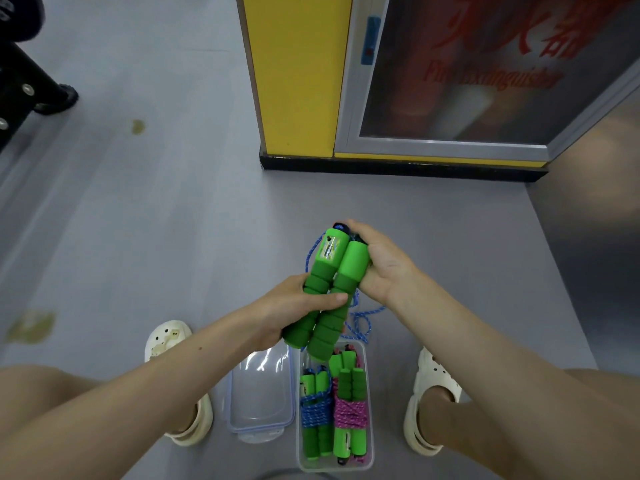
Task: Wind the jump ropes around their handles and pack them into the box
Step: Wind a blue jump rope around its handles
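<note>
Grey floor (173,202) fills most of the view, and behind it stands a yellow pillar (294,74) beside a glass-fronted cabinet (450,81). On the glass, red letters read "Fire Extinguisher", with large red Chinese characters above that are cut off and blurred.

The person holds two green foam handles (329,292) side by side above the floor. One handle carries a shiny sticker (329,249) near its top; its print is too small to read. The left hand (294,306) is clamped around the middle of both handles, with the thumb across them. The right hand (384,265) grips their upper ends. A thin blue rope (363,323) hangs loose in loops below the right hand.

Under the handles, a clear plastic box (370,410) sits on the floor between two white clogs (166,337). Inside it lie a blue-wound bundle (316,410) and a pink-wound bundle (348,415). The clear lid (259,393) lies just beside the box.
</note>
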A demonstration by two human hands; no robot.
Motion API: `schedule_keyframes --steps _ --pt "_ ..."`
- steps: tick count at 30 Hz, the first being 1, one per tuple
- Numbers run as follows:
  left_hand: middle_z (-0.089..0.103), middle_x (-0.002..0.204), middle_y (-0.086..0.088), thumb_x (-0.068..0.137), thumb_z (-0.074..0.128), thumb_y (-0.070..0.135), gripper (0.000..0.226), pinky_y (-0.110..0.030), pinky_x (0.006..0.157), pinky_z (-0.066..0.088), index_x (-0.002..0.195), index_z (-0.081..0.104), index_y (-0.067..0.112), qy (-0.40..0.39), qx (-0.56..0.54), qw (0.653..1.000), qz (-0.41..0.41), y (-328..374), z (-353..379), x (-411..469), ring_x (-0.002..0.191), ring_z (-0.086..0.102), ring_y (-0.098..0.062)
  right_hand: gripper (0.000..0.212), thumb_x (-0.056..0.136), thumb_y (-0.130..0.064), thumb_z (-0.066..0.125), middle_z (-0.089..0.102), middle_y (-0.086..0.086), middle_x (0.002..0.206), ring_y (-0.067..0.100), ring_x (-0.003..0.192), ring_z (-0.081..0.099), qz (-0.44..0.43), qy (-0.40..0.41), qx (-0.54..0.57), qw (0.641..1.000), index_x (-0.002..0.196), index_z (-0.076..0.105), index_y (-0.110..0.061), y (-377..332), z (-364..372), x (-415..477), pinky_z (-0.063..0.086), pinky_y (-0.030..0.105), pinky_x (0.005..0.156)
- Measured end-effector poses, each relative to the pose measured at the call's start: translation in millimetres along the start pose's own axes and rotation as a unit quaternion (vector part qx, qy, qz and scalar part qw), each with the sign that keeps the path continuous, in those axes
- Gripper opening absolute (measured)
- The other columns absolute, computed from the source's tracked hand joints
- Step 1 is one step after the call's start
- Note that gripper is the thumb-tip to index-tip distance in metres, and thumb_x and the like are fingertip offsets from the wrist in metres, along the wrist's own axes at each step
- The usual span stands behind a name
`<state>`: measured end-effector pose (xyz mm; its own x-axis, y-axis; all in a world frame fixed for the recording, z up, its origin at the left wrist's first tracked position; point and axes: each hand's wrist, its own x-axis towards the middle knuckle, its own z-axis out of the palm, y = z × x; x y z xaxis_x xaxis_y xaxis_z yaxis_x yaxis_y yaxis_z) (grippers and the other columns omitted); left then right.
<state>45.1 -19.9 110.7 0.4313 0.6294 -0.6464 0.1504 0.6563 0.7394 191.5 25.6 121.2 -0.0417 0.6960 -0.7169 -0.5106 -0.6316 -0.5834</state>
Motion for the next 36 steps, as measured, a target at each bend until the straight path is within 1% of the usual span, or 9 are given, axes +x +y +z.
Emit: schedule_keyframes --steps 3,9,17,20,24,28,31,33,36 --pt "0.068 0.098 -0.016 0.078 0.071 0.02 0.031 -0.049 0.09 0.053 0.105 0.063 0.007 -0.014 -0.009 1.0 0.001 -1 2 -1 0.089 0.066 -0.031 0.026 0.098 -0.025 0.047 0.059 0.009 0.076 0.024 0.07 0.057 0.022 0.01 0.047 0.999 0.081 0.06 -0.009 -2 -3 2 0.049 0.041 0.076" --pt "0.066 0.113 -0.024 0.071 0.072 0.02 0.042 -0.043 0.087 0.055 0.109 0.061 0.005 -0.057 -0.013 0.998 -0.013 2 4 -2 0.097 0.066 -0.032 0.021 0.099 -0.021 0.044 0.058 0.009 0.078 0.023 0.066 0.056 0.01 0.044 0.048 0.998 0.085 0.057 -0.012 -7 -5 1 0.05 0.036 0.062" --pt "0.069 0.095 -0.018 0.074 0.068 0.017 0.032 -0.04 0.077 0.058 0.102 0.062 0.005 -0.075 -0.04 0.996 -0.019 8 1 -4 0.08 0.069 -0.027 0.037 0.102 -0.034 0.035 0.061 0.01 0.08 0.023 0.073 0.058 -0.043 0.018 0.02 0.999 0.087 0.061 -0.011 -3 -7 2 0.05 0.038 0.073" --pt "0.071 0.089 -0.015 0.078 0.063 0.016 0.023 -0.037 0.071 0.059 0.1 0.062 0.008 -0.11 -0.067 0.991 -0.03 19 -6 -8 0.076 0.071 -0.025 0.045 0.1 -0.04 0.034 0.069 0.006 0.08 0.023 0.087 0.06 -0.091 -0.009 -0.037 0.995 0.087 0.066 -0.012 -9 -11 4 0.046 0.039 0.089" --pt "0.072 0.087 -0.015 0.08 0.063 0.017 0.021 -0.036 0.068 0.059 0.099 0.061 0.008 -0.137 -0.078 0.987 -0.026 23 -10 -10 0.075 0.071 -0.026 0.035 0.098 -0.04 0.04 0.071 -0.001 0.074 0.02 0.089 0.059 -0.087 0.001 -0.086 0.992 0.086 0.062 -0.016 -12 -17 9 0.039 0.035 0.098" --pt "0.071 0.082 -0.015 0.077 0.06 0.02 0.026 -0.034 0.066 0.059 0.1 0.059 0.007 -0.133 -0.099 0.986 -0.031 23 -13 -11 0.07 0.07 -0.026 0.056 0.096 -0.055 0.034 0.062 0.007 0.126 0.024 0.126 0.05 -0.05 -0.019 -0.119 0.991 0.125 0.057 -0.013 1 -24 14 0.026 0.043 0.115" --pt "0.071 0.083 -0.016 0.077 0.06 0.02 0.024 -0.036 0.069 0.058 0.097 0.061 0.008 -0.144 -0.088 0.985 -0.035 22 -13 -12 0.07 0.07 -0.026 0.064 0.095 -0.055 0.029 0.062 0.011 0.123 0.025 0.125 0.051 -0.047 -0.071 -0.066 0.994 0.131 0.052 -0.007 -1 -23 9 0.03 0.042 0.113" --pt "0.071 0.085 -0.016 0.077 0.06 0.02 0.024 -0.036 0.071 0.059 0.098 0.062 0.008 -0.148 -0.087 0.985 -0.031 21 -14 -13 0.072 0.07 -0.027 0.058 0.097 -0.053 0.027 0.069 0.006 0.106 0.021 0.111 0.06 -0.061 -0.097 -0.068 0.991 0.117 0.06 -0.009 -3 -20 6 0.039 0.038 0.106" --pt "0.07 0.085 -0.016 0.077 0.061 0.019 0.025 -0.035 0.068 0.059 0.099 0.06 0.007 -0.137 -0.078 0.987 -0.016 22 -16 -14 0.072 0.07 -0.027 0.04 0.1 -0.037 0.035 0.07 0.002 0.077 0.018 0.074 0.065 -0.075 -0.069 -0.124 0.987 0.087 0.065 -0.014 -3 -16 3 0.051 0.029 0.071"
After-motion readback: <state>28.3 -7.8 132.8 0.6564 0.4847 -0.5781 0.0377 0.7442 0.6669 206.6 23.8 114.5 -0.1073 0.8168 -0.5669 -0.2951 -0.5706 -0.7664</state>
